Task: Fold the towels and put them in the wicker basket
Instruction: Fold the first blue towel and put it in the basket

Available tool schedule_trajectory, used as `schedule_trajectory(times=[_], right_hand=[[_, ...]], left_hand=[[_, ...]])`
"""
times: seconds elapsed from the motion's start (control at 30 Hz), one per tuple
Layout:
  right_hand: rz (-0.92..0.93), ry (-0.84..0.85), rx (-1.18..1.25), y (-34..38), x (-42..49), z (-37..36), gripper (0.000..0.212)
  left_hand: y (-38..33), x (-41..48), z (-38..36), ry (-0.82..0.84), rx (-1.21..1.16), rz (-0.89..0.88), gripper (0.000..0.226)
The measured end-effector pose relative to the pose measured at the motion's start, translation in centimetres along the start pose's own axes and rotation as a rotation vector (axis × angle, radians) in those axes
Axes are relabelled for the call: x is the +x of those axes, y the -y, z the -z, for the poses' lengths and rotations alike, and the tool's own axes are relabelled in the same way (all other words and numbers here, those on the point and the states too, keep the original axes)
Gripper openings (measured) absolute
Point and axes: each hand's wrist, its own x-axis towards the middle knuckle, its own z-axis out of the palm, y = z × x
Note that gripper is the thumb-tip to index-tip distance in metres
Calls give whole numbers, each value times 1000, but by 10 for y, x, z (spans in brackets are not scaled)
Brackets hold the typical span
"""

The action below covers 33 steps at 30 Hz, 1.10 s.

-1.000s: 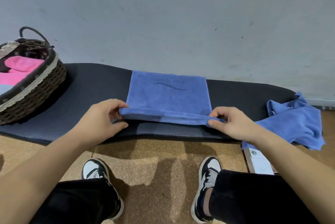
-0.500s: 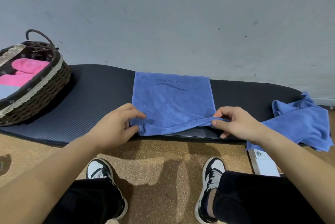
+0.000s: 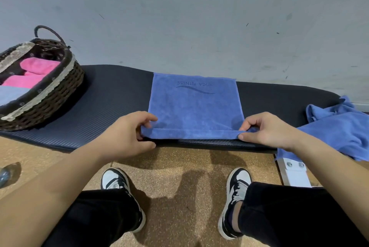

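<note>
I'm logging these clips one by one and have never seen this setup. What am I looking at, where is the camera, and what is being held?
There is no machine: a person works with bare hands. Every picture comes from one camera worn on the head, looking forward and down at the hands. A black mat lies along a wall. On it a blue towel is spread flat; the left hand and the right hand each pinch one end of its near edge. At the mat's left end stands a wicker basket with a pink towel inside. At the right end a second blue towel lies crumpled.
</note>
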Motion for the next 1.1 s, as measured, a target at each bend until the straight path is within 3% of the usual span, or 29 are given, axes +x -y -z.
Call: schedule_trajectory(times=[0.07, 0.23, 0.4, 0.57, 0.73, 0.83, 0.9, 0.97, 1.03, 1.1], right_hand=[[1, -8, -30, 0, -1, -1, 12], [9, -13, -51, 1, -5, -1, 14], [14, -11, -50, 0, -4, 1, 11], [24, -12, -52, 2, -4, 4, 13], [-21, 145, 53, 4, -9, 13, 11], [-40, 163, 160, 6, -8, 16, 13], [-23, 115, 201, 7, -2, 18, 13], [-10, 61, 250, 8, 8, 20, 15], [-9, 19, 323, 10, 18, 22, 20], [-19, -18, 392, 14, 29, 24, 22]], left_hand=[[4, 3, -5, -66, 188, -110, 43], [8, 1, -3, -160, 96, -210, 26], [-9, -7, 6, -124, -345, 30, 18], [-8, -11, 12, -47, -441, 68, 28], [-14, -15, 18, 106, -648, 159, 23], [-16, -15, 20, 161, -569, 114, 10], [-13, -9, 18, 155, -335, 91, 30], [-13, -2, 15, 79, -205, 79, 29], [-12, 8, 15, -6, -293, 86, 17], [-13, 17, 20, -55, -429, 100, 21]])
